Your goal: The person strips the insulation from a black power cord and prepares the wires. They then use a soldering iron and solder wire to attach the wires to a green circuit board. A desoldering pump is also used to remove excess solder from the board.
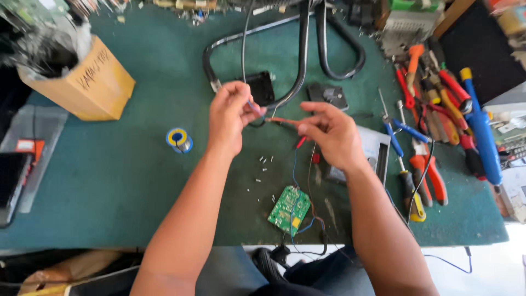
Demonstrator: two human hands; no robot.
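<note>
Both hands up over the bench (109, 181), just above the green board (289, 210). Left hand (229, 118): grip pinched tight, thumb and forefinger on a thin wire end beside the black cable (301, 60). Right hand (331, 134): grip closed on a red wire (282, 120), fingertips pressed together, wire running left toward the left hand. The two grips are near each other, not touching. Red and blue leads hang from the hands down to the board. Small screws (264, 160) lie up-left of the board. Solder reel (179, 140) well left of the board, cardboard box (87, 82) further up-left. Pliers and screwdrivers (433, 120) piled right of the board.
</note>
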